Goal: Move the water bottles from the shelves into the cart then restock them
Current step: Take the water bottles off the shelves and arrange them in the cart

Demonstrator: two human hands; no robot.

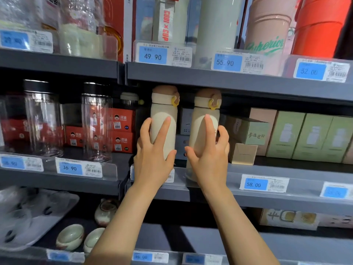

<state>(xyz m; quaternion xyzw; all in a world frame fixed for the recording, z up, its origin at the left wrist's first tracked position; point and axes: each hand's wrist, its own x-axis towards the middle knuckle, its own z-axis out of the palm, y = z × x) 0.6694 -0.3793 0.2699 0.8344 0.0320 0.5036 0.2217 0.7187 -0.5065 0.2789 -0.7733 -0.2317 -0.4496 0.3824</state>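
Head view: the middle shelf (pixel 248 190) carries two cream bottles standing upright side by side at its front edge, each with a tan cap and a yellow loop. The left hand (pixel 152 159) is wrapped around the lower body of the left bottle (pixel 164 111), thumb on its right side, fingers spread across its front. The right hand (pixel 208 159) grips the right bottle (pixel 204 123) likewise, index finger pointing up its front, thumb on its left side. Both bottle bases sit at the shelf lip; whether they are lifted clear cannot be told. Left of the left hand stand clear jars (pixel 42 119) with dark lids, apparently empty, before red boxes (pixel 122 129). Right of the right hand stand green boxes (pixel 313 136), closed. Above the hands, the upper shelf holds a pink bottle (pixel 267 25) and a red bottle (pixel 321 25). Below the left forearm lie small bowls (pixel 70 236).
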